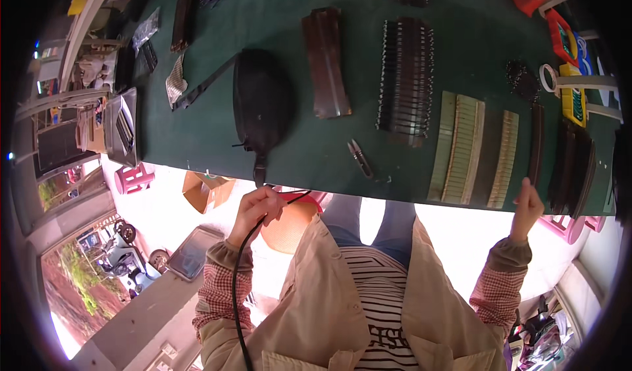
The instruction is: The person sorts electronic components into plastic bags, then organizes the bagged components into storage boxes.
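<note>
My left hand (259, 214) is at the table's near edge, its fingers closed around a thin black cable (236, 289). The cable runs down over my left sleeve, and its other end pokes out to the right of the fingers. Just beyond this hand lies a black pouch bag (262, 101) with a strap. At the right, my right hand (526, 211) has its fingers together at the near end of a narrow dark brown strip (537, 140). The grip itself is partly hidden. Left of it lie green and tan slatted strips (464, 154); right of it, a stack of dark strips (571, 167).
On the green table (355, 75) lie a bundle of brown strips (326, 61), a row of black strips with metal ends (405, 81), small thread snips (359, 159) and a heap of small black pieces (523, 80). A yellow bin (574, 101) stands along the right edge.
</note>
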A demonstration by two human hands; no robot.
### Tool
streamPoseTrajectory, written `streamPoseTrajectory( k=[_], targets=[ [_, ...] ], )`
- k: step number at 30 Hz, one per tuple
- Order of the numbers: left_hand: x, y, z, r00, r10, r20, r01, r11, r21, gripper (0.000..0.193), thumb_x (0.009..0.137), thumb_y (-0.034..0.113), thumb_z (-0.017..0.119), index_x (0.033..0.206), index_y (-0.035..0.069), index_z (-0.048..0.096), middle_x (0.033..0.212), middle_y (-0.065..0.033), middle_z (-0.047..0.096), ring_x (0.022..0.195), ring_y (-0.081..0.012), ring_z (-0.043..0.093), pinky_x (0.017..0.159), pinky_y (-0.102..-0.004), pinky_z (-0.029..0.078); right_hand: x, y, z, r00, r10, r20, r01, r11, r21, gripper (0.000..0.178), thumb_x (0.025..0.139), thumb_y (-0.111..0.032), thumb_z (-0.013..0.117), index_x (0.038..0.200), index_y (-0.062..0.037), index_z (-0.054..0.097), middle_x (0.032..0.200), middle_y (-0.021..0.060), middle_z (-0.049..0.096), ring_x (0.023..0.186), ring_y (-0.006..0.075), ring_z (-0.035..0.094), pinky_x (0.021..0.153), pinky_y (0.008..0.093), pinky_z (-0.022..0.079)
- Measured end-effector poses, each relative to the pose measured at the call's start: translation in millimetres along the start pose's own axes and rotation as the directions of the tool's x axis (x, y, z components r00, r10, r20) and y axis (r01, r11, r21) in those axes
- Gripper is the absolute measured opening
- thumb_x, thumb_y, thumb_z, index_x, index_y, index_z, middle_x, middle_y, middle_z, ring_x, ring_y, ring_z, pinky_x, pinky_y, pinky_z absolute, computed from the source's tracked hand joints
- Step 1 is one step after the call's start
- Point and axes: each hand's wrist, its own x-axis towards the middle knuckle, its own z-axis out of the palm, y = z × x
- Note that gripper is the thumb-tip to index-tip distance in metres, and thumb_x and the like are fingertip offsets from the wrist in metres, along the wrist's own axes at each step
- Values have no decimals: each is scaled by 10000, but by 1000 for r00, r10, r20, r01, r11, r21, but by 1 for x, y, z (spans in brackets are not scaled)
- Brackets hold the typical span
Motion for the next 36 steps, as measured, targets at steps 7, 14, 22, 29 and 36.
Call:
streamPoseTrajectory(
  k=[7, 14, 22, 29, 36],
  targets=[
    [-26, -41, 10, 986, 132, -98, -150, 966, -212, 215, 867, 158, 427, 804, -14, 540, 433, 9, 330, 427, -82, 305, 520, -253, 342, -129, -32, 62, 924, 292, 249, -339, 925, 174, 395, 888, -182, 513, 525, -33, 472, 476, -18, 405, 444, 46, 314, 434, 227, 246],
    [-73, -114, 53, 988, 38, -152, -67, 980, -185, 204, 865, 154, 424, 769, 1, 520, 435, 13, 322, 430, -86, 299, 503, -250, 331, -197, -8, 58, 684, 306, 662, -392, 920, -20, 348, 885, -177, 501, 585, -5, 549, 480, -3, 449, 445, 55, 375, 440, 215, 297],
    [-115, -149, 9, 807, 364, -465, -513, 822, -247, 246, 898, 233, 373, 835, 19, 478, 438, 17, 334, 413, -88, 276, 510, -251, 292, -234, 92, 110, 464, 371, 804, -512, 854, -99, 239, 877, -208, 515, 761, -12, 584, 563, 21, 520, 506, 75, 469, 478, 213, 368],
    [-114, -181, -56, 775, 469, -423, -606, 740, -291, 270, 910, 256, 356, 895, 12, 471, 426, 18, 325, 409, -87, 262, 509, -249, 279, -344, 214, 242, 281, 473, 835, -648, 735, -198, 252, 842, -255, 564, 947, -27, 588, 804, 47, 595, 716, 111, 553, 632, 233, 441],
    [-140, -217, -124, 752, 505, -423, -650, 676, -347, 259, 920, 223, 328, 893, 8, 470, 413, 10, 333, 386, -91, 272, 498, -250, 289, -460, 267, 408, 209, 595, 776, -822, 537, -190, 397, 868, -341, 507, 1099, -20, 539, 992, 60, 604, 902, 160, 549, 765, 310, 434]
  ],
)
